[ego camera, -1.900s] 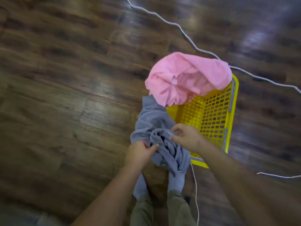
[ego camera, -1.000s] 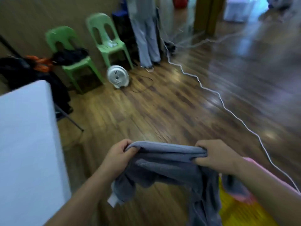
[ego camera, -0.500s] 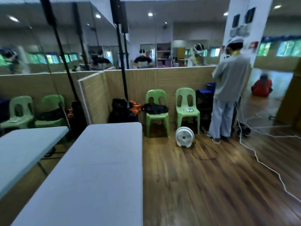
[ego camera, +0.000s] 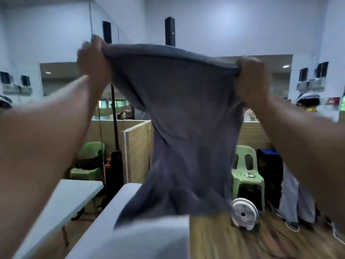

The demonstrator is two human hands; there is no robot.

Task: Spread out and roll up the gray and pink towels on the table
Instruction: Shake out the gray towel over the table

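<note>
White table [ego camera: 149, 243] below; left hand [ego camera: 93, 60], right hand [ego camera: 251, 79] clamp soft gray towel [ego camera: 186, 131], hanging bunched.

Head camera faces forward, close behind raised arms.

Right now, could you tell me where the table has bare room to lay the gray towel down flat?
Both hands, left and right, hold the towel up by its top edge. The table shows bare white from the towel's hanging hem to the near edge. Its far end is hidden behind the towel. The second table to the left looks bare too.
</note>
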